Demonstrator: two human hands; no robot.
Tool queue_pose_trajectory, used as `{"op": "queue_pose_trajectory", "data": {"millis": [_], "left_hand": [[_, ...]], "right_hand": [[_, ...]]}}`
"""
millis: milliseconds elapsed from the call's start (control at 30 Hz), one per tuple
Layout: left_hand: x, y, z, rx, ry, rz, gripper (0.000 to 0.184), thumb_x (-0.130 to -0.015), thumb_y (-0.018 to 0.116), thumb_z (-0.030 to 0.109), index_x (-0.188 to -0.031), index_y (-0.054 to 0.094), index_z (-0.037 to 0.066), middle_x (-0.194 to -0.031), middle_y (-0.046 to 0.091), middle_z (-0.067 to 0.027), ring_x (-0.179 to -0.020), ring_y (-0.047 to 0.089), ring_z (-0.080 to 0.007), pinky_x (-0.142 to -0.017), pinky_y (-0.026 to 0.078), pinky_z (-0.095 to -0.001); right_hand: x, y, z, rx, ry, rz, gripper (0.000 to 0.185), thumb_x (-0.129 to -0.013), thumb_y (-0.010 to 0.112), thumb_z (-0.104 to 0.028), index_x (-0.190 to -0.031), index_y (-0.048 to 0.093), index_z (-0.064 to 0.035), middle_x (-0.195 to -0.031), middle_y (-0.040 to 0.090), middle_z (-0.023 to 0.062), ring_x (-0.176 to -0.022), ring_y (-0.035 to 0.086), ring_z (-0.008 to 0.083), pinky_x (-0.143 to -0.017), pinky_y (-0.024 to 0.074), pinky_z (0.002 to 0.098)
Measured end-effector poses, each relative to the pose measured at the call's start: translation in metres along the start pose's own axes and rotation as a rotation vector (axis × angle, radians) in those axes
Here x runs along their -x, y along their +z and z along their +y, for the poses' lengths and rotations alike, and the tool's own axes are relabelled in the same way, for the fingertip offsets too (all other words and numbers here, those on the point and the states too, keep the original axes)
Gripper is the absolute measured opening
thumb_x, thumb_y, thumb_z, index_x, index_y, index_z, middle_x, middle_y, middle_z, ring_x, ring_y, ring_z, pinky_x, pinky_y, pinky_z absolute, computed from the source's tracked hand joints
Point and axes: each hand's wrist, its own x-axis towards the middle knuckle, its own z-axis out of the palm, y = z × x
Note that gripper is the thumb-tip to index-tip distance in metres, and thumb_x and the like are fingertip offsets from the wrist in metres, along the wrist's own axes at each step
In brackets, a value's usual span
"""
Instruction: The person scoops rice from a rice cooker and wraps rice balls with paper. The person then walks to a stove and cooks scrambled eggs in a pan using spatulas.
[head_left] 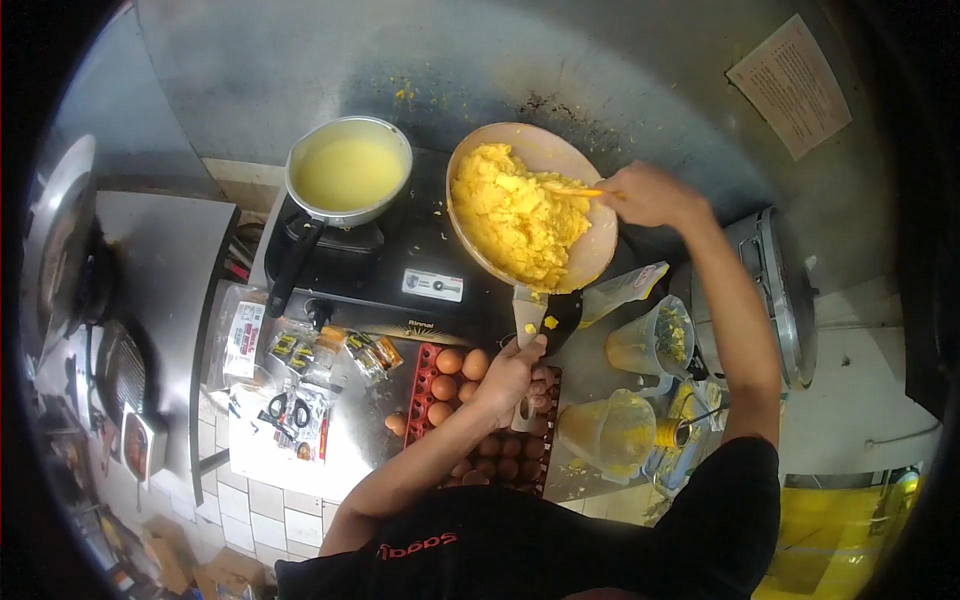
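My left hand (508,380) is wrapped round the pale handle of a frying pan (590,245) over the right side of the stove. A large heap of scrambled eggs (515,215) fills the pan's left and middle. My right hand (650,195) grips an orange-yellow utensil (578,191) at the pan's right rim; its tip is buried in the eggs, so its kind is hidden. Bits of egg cling to the handle. Beneath my left forearm lies a red tray (424,370) of brown eggs (449,361).
On the stove's (390,255) left side, a saucepan (350,215) holds pale yellow liquid. Two plastic jugs (610,435) stand right of the egg tray, near a rice-cooker-like pot (785,300). Small packets (370,352) lie at the counter's left. A metal wall rises behind.
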Motion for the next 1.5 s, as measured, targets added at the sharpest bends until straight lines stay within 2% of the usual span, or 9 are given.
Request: {"op": "queue_pose_trajectory", "data": {"millis": [233,333,500,667,733,800,900,1133,1500], "left_hand": [[-0.001,-0.003,0.000,-0.010,-0.019,-0.026,0.019,-0.098,0.053,0.031,-0.097,0.039,0.019,-0.062,0.037,0.0024,-0.049,0.034,-0.0085,-0.042,0.031,-0.0247],[-0.005,-0.002,-0.004,-0.012,0.011,-0.025,0.020,-0.098,0.054,0.031,-0.097,0.040,0.018,-0.062,0.038,0.0022,-0.049,0.034,-0.0086,-0.042,0.031,-0.0244],[-0.003,-0.002,-0.007,-0.009,0.041,0.003,0.021,-0.097,0.054,0.032,-0.098,0.040,0.016,-0.064,0.038,0.0024,-0.050,0.035,-0.0085,-0.043,0.030,-0.0239],[-0.012,-0.005,-0.015,0.072,0.038,-0.049,0.021,-0.098,0.053,0.033,-0.097,0.041,0.016,-0.065,0.037,0.0031,-0.049,0.034,-0.0083,-0.043,0.029,-0.0240],[-0.011,-0.002,-0.015,0.047,0.033,-0.025,0.021,-0.098,0.053,0.033,-0.098,0.041,0.016,-0.066,0.037,0.0031,-0.049,0.034,-0.0083,-0.043,0.029,-0.0240],[-0.008,0.004,-0.011,0.015,0.034,0.035,0.021,-0.098,0.053,0.033,-0.098,0.041,0.016,-0.065,0.037,0.0030,-0.049,0.033,-0.0084,-0.043,0.030,-0.0239],[-0.010,-0.001,-0.012,0.009,0.039,-0.007,0.021,-0.098,0.052,0.033,-0.098,0.041,0.016,-0.065,0.037,0.0028,-0.048,0.033,-0.0086,-0.042,0.030,-0.0240],[-0.013,-0.006,-0.012,-0.014,0.013,-0.012,0.021,-0.098,0.053,0.031,-0.102,0.040,0.015,-0.065,0.037,0.0012,-0.048,0.035,-0.0091,-0.041,0.033,-0.0250],[-0.011,-0.001,-0.010,-0.103,0.114,0.013,0.019,-0.100,0.050,0.029,-0.101,0.042,0.011,-0.066,0.041,0.0005,-0.050,0.038,-0.0086,-0.040,0.033,-0.0250]], "right_hand": [[-0.019,-0.044,0.006,0.397,-0.093,0.126,0.033,-0.092,0.056,-0.029,-0.122,0.063,-0.0191,-0.092,0.065,0.0139,-0.087,0.063,0.0353,-0.074,0.0508,0.0460],[-0.070,-0.009,0.035,0.520,-0.139,0.137,0.026,-0.095,0.049,-0.029,-0.114,0.061,-0.0162,-0.089,0.066,0.0153,-0.088,0.064,0.0378,-0.074,0.0513,0.0476],[-0.032,0.006,0.070,0.387,0.170,-0.048,0.023,-0.094,0.051,-0.025,-0.111,0.061,-0.0140,-0.092,0.066,0.0184,-0.090,0.064,0.0387,-0.076,0.0513,0.0497],[0.052,0.029,0.026,0.241,0.062,-0.419,0.017,-0.080,0.059,-0.013,-0.087,0.070,-0.0026,-0.083,0.068,0.0214,-0.077,0.067,0.0376,-0.072,0.0540,0.0473],[0.068,0.031,-0.001,0.066,-0.089,-0.379,0.021,-0.085,0.056,-0.017,-0.088,0.069,-0.0013,-0.075,0.066,0.0207,-0.069,0.067,0.0378,-0.068,0.0535,0.0467],[0.067,0.003,-0.054,-0.150,0.222,-0.537,0.029,-0.093,0.051,-0.024,-0.088,0.065,0.0009,-0.064,0.063,0.0175,-0.054,0.064,0.0295,-0.052,0.0507,0.0410],[0.055,-0.012,-0.094,-0.244,0.272,-0.567,0.029,-0.093,0.051,-0.023,-0.086,0.064,0.0029,-0.057,0.058,0.0128,-0.041,0.055,0.0230,-0.042,0.0466,0.0371],[-0.032,-0.014,-0.116,-0.141,-0.049,-0.646,0.023,-0.081,0.059,-0.019,-0.078,0.062,0.0028,-0.056,0.057,0.0106,-0.044,0.054,0.0205,-0.041,0.0449,0.0337],[-0.131,-0.046,-0.087,-0.842,0.380,-0.429,0.011,-0.079,0.062,-0.010,-0.072,0.057,-0.0021,-0.060,0.052,0.0004,-0.043,0.042,0.0048,-0.036,0.0308,0.0223]]}}
